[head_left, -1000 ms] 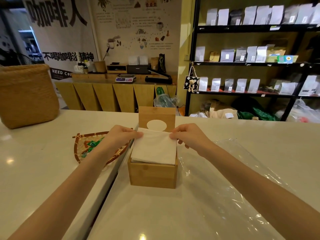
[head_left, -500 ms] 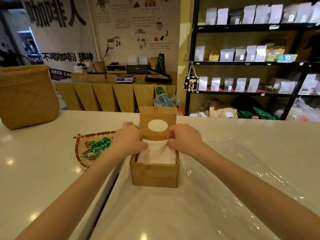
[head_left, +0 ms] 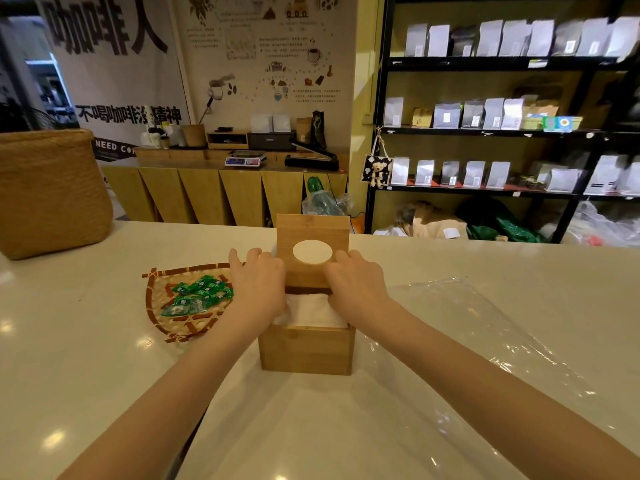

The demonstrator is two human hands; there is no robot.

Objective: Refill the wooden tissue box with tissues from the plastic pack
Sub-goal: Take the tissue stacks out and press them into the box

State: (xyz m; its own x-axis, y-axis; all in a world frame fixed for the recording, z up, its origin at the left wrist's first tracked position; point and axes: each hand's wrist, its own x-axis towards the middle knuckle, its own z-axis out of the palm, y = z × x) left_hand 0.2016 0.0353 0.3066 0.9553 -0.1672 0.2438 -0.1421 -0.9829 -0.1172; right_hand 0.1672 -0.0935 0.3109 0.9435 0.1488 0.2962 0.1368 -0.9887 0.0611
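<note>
Head view: my left hand (head_left: 258, 284) and right hand (head_left: 356, 287) press flat, fingers unclenched, on the tissues (head_left: 313, 310) inside the box (head_left: 306, 351), seating them so the propped lid (head_left: 313, 252) can close; empty pack (head_left: 485, 341) lies right.

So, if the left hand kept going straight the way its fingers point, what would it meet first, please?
The left hand points away from the person, beside the upright wooden lid. Straight on, it would probably meet only bare counter, though depth is hard to judge.
</note>
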